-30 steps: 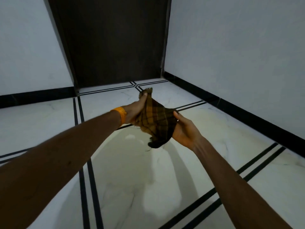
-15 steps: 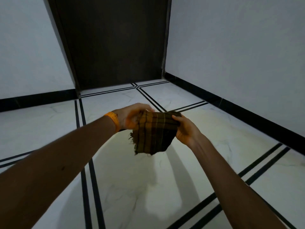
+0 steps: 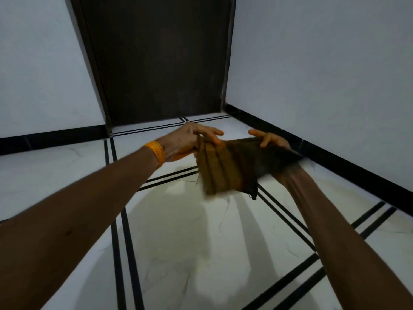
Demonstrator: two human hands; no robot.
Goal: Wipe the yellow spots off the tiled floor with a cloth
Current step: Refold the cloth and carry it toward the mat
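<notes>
A brown checked cloth [image 3: 232, 168] hangs stretched in the air between both my hands, above the white tiled floor [image 3: 183, 242]. My left hand [image 3: 190, 139], with an orange band at the wrist, pinches the cloth's left top edge. My right hand [image 3: 271, 139] grips its right end, and the cloth drapes over that wrist. The cloth is blurred by motion. A faint yellowish tint lies on the tile under my arms; I cannot make out distinct spots.
A dark door [image 3: 161, 59] stands shut straight ahead. White walls with a black skirting [image 3: 348, 166] close the right and left sides. Double black lines [image 3: 120, 253] divide the floor tiles.
Both hands have risen and drawn apart, pulling the cloth out wider and more level. The view has tilted down a little toward the floor.
</notes>
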